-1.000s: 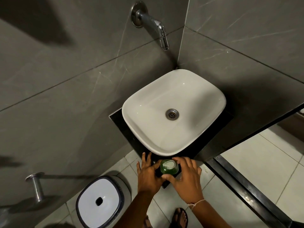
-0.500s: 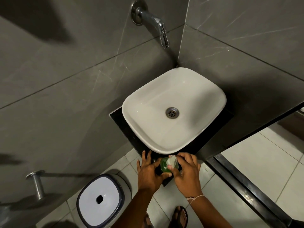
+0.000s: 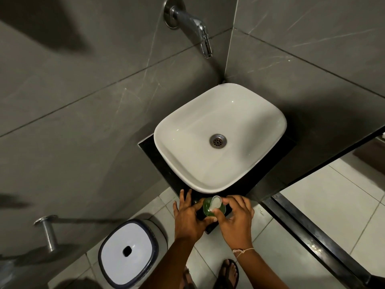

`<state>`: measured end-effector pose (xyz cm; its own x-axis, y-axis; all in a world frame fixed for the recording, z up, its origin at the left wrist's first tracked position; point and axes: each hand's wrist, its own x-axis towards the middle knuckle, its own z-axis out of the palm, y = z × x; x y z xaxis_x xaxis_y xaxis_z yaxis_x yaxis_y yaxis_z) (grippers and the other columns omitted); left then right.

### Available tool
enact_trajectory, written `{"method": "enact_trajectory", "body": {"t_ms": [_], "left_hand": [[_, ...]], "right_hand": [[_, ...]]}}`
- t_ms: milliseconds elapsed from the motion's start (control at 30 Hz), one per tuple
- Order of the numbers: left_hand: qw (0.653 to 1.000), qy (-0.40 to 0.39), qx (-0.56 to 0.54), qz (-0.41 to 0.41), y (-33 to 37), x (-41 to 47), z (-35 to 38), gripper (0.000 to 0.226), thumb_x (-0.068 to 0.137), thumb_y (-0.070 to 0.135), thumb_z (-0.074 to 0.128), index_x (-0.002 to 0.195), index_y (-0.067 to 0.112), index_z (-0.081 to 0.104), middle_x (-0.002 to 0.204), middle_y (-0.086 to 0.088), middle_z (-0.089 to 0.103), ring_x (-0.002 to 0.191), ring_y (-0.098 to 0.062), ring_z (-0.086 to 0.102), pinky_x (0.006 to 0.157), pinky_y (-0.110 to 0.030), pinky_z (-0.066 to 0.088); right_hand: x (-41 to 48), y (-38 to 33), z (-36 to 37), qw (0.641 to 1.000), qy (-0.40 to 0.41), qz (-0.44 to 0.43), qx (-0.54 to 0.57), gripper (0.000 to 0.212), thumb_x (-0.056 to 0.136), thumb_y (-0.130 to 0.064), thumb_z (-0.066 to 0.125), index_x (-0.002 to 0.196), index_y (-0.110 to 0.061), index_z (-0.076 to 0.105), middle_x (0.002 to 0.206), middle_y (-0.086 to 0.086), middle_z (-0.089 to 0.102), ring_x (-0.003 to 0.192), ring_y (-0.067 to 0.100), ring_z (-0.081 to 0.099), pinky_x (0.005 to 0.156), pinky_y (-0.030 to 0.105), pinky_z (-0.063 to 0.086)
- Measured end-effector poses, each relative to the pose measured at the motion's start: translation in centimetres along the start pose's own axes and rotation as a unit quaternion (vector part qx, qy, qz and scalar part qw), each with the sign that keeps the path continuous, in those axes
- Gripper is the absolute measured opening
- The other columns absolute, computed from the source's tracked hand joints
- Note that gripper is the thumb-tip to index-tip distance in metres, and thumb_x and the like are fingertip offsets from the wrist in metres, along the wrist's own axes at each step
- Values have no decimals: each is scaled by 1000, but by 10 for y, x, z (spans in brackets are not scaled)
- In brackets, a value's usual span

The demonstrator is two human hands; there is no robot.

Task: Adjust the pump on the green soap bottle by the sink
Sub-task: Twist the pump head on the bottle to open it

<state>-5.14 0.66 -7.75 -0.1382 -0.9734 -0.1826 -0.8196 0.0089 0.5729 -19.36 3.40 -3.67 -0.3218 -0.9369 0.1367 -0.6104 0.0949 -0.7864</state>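
My left hand (image 3: 188,217) reaches in from 6 o'clock, palm down, fingers spread flat on the black counter (image 3: 155,155), its thumb curled against the near side of the green soap bottle (image 3: 207,206). My right hand (image 3: 235,217) comes in from 5 o'clock, wrist bent, a pale thread bracelet (image 3: 242,251) around it. Its grip is closed on the white pump (image 3: 215,202): thumb at the pump's near edge, fingertips (image 3: 227,200) curled round its far side. The left grip is loose, steadying the bottle with the thumb only.

The bottle stands upright at the counter's near corner, just below the 6 o'clock rim of the white sink (image 3: 268,113), near it but apart. The counter's point ends right under my hands, with floor tiles (image 3: 325,215) beyond. At 7 o'clock a white-lidded bin (image 3: 129,252) sits on the floor beside my left forearm. The grey wall runs along 9 to 12 o'clock, with the tap (image 3: 200,34) at 12 above the sink. A dark threshold strip (image 3: 318,234) crosses at 3 to 5 o'clock. My sandalled foot (image 3: 228,272) shows between my forearms.
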Motion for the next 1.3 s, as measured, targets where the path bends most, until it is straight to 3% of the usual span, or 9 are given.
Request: {"method": "enact_trajectory", "body": {"t_ms": [200,467,633,700,800,867,1067,1167,1300], "left_hand": [[1000,3,5,1,1,-1,-1,63,70,60,69,128,44,52,160,0,17,148,-23,-8,119,-54,-1],[1000,6,6,2,0,-1,2,55,76,47,71,128,39,55,161,-2,15,148,-22,-10,119,-51,-3],[1000,8,2,3,-2,-1,3,57,76,47,69,130,42,51,161,0,15,148,-21,-11,119,-50,-4],[1000,8,8,2,-1,0,3,56,75,53,68,128,41,53,161,1,15,148,-21,-11,118,-50,-5],[1000,5,13,0,-2,1,4,60,73,58,69,128,42,52,161,1,15,148,-21,-11,117,-48,-6],[1000,6,9,0,-3,0,5,61,74,52,71,131,43,50,161,0,15,148,-20,-11,118,-48,-7],[1000,8,-3,2,-3,0,5,56,77,43,67,131,42,51,161,-1,17,148,-20,-12,120,-52,-2],[1000,6,0,-1,-3,0,5,56,77,48,68,130,42,51,161,0,17,148,-21,-11,118,-49,-5],[1000,14,-12,-2,-3,-1,5,52,76,48,70,126,41,56,161,0,18,148,-20,-10,119,-48,-6]], "right_hand": [[-2,3,3,1000,-12,-1,-26,30,66,-32,72,95,-27,71,101,-14,54,109,17,47,92,37,32],[-3,-5,15,997,21,65,-18,36,61,-37,84,80,-23,56,88,-8,52,97,20,49,84,42,39],[-7,-4,11,998,-8,60,-9,53,58,-64,73,101,-37,57,100,-14,53,110,11,42,91,37,33],[-7,0,10,999,1,37,13,50,64,-62,69,109,-43,61,106,-16,53,113,12,43,96,39,34],[-4,3,14,998,31,43,44,35,62,-55,75,90,-35,69,100,-14,56,105,19,49,90,48,43],[-3,1,20,996,37,67,39,44,57,-59,78,80,-26,62,94,-8,56,100,21,49,84,49,44],[-8,-4,21,996,18,88,18,69,48,-76,71,97,-31,54,105,-10,54,114,17,44,96,40,35],[-11,-4,16,998,21,58,29,57,56,-69,71,106,-42,62,113,-17,53,119,13,41,100,37,31],[-7,-6,18,997,47,42,41,39,63,-58,70,93,-34,70,105,-19,57,113,15,46,99,38,34]]}}
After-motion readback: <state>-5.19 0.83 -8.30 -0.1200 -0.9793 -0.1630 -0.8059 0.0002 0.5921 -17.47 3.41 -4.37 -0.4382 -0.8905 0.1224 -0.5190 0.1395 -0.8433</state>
